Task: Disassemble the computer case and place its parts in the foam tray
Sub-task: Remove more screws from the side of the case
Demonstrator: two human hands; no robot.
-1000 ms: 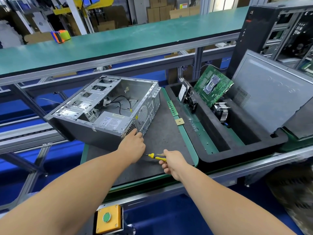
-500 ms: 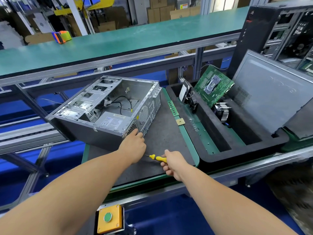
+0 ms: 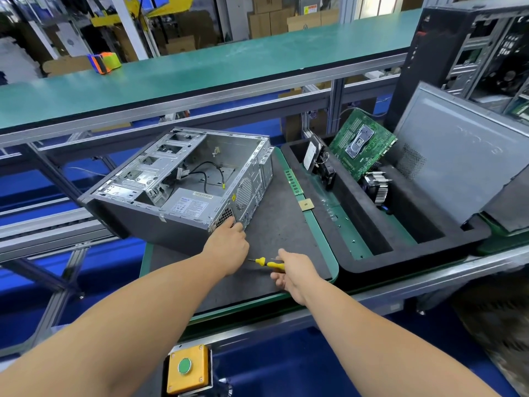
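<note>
Dark gray tabletop [image 3: 274,233] with a green edge. On it: open case [image 3: 183,184] at the left, green memory stick [image 3: 293,181] and small tan square [image 3: 305,204] near the right edge. Black foam tray [image 3: 369,265] just beside, to the right.
</note>
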